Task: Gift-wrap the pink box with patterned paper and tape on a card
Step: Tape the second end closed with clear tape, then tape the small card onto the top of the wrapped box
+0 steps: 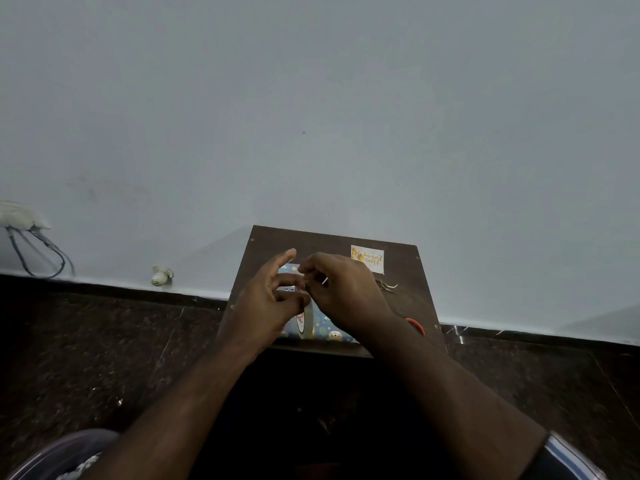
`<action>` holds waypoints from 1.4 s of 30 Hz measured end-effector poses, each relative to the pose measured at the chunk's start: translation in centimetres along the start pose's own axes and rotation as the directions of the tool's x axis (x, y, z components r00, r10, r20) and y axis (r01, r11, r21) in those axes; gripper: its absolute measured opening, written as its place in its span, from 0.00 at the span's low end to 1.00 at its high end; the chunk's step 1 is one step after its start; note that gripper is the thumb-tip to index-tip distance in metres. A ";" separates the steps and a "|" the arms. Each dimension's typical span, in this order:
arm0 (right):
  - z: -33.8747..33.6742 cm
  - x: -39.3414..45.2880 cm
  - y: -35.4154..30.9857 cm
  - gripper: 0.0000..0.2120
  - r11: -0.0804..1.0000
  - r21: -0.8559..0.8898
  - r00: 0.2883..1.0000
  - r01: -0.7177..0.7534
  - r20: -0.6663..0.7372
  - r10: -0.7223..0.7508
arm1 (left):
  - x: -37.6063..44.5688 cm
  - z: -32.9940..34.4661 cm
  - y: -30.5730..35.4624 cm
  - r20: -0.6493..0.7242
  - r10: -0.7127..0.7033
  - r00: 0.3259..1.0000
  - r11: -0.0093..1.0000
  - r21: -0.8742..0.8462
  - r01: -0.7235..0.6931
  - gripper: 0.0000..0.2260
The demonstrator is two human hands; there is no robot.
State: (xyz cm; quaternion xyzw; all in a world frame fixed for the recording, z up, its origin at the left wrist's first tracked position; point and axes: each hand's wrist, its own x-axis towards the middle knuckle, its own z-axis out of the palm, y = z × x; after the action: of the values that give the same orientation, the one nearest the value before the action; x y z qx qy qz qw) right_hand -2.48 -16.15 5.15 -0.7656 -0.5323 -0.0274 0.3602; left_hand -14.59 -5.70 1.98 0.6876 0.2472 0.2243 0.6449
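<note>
Under both hands, the tape roll [304, 322] seemingly hangs above the wrapped box [329, 329].

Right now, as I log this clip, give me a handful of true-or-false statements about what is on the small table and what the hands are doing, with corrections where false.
1. The card lies on the table at its far right, apart from both hands. True.
2. The roll of tape lies flat on the card. False: it is up at the left hand, over the patterned paper.
3. The right hand has its fingers pinched together next to the left hand's fingers. True.
4. The scissors' red handle is held in the left hand. False: it shows on the table just right of the right wrist, held by no hand.
5. The card is already taped onto the wrapped box. False: it lies by itself on the bare table.
</note>
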 end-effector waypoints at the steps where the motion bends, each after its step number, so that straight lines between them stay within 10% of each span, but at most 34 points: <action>1: 0.1 -0.2 -0.2 0.06 0.999 0.027 0.999 -0.033 -0.013 0.033 | 0.0 0.0 -0.1 -0.011 -0.005 1.000 1.000 0.005 0.005 0.32; 5: 0.5 -0.6 -0.5 0.06 0.881 0.307 0.928 -0.360 0.019 0.372 | 0.1 -0.3 -0.1 -0.085 0.002 0.996 0.997 0.073 0.005 0.37; 9: 0.5 -0.7 -0.4 0.07 0.470 0.702 0.788 -0.535 0.213 0.578 | 0.4 -0.2 -0.3 -0.110 -0.095 0.989 0.995 0.007 0.097 0.36; 19: 1.6 -1.9 -0.7 0.08 -0.050 0.806 0.562 -0.590 0.454 0.692 | 0.6 0.2 -0.3 -0.186 -0.227 0.956 0.954 -0.238 0.180 0.28; 31: 1.1 -3.5 3.7 0.08 0.678 0.447 0.810 -0.583 0.263 0.524 | 0.6 0.0 0.0 -0.088 -0.256 0.963 0.904 -0.376 0.206 0.26; 37: -1.0 -1.0 15.4 0.07 0.640 0.077 0.642 -0.764 -0.001 0.767 | 2.4 -0.4 -0.6 -0.077 -0.305 0.949 0.880 -0.405 0.249 0.25; 42: -0.1 2.4 19.9 0.11 0.716 -0.206 0.720 -0.667 0.070 0.690 | 6.1 -0.3 -0.5 -0.095 -0.318 0.943 0.866 -0.434 0.248 0.27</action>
State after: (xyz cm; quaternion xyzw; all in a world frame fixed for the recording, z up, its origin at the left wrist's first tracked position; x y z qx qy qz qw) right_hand 15.22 -17.79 -4.13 -0.9346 -0.2339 0.1170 0.2411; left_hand -10.08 -1.65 1.44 0.4697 0.3440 0.2300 0.7798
